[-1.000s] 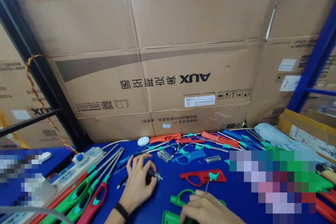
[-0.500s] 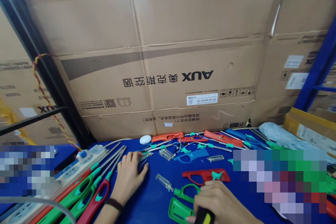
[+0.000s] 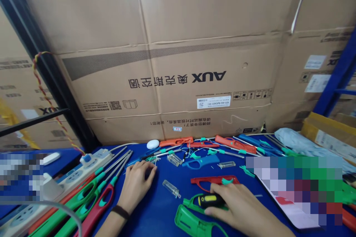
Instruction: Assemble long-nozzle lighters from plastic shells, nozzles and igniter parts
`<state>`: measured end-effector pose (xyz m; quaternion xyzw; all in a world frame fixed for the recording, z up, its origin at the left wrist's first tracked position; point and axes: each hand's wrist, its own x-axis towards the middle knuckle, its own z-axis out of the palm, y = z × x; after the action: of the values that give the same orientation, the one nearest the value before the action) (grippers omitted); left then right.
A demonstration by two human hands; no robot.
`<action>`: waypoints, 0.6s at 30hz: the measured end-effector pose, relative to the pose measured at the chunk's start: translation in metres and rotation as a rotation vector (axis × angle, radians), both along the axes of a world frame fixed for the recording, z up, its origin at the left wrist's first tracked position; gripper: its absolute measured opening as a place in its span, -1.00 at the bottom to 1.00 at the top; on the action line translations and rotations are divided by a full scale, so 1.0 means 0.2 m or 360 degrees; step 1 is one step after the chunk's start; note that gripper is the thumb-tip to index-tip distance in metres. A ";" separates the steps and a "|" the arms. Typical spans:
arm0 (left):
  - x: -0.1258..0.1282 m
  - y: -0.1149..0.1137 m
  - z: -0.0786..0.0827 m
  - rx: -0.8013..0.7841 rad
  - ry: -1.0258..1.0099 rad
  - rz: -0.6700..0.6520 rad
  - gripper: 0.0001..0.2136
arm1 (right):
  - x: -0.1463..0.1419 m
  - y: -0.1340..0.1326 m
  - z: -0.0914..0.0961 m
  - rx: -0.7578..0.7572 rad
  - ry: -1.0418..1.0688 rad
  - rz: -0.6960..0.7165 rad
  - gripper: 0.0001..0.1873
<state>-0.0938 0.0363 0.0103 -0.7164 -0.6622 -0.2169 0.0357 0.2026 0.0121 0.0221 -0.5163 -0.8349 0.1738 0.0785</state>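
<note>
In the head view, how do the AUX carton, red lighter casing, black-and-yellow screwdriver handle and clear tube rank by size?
AUX carton
Red lighter casing
Screwdriver handle and clear tube: they look alike, and camera nearness leaves them unranked.

The right fingers [image 3: 215, 212] close around a black-and-yellow screwdriver [image 3: 208, 200]. A green plastic lighter shell [image 3: 191, 222] lies nearer on the blue counter [image 3: 150, 214], a clear plastic tube [image 3: 171, 189] left, a red plastic lighter shell [image 3: 203, 181] beyond.

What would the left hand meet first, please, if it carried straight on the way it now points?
It would probably meet the small tangle of thin wires just beyond the fingertips of the left hand first, though depth is hard to judge from this view.
</note>
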 end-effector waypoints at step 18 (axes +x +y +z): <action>0.10 -0.09 0.02 0.1257 -0.0150 -0.0656 -0.86 | -0.21 0.14 0.09 0.0626 0.0680 0.0360 -0.64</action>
<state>-0.0747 0.0182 0.0148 -0.7542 -0.3728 -0.4881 0.2323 0.1615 0.0395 0.0411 -0.3469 -0.8692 0.1210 0.3308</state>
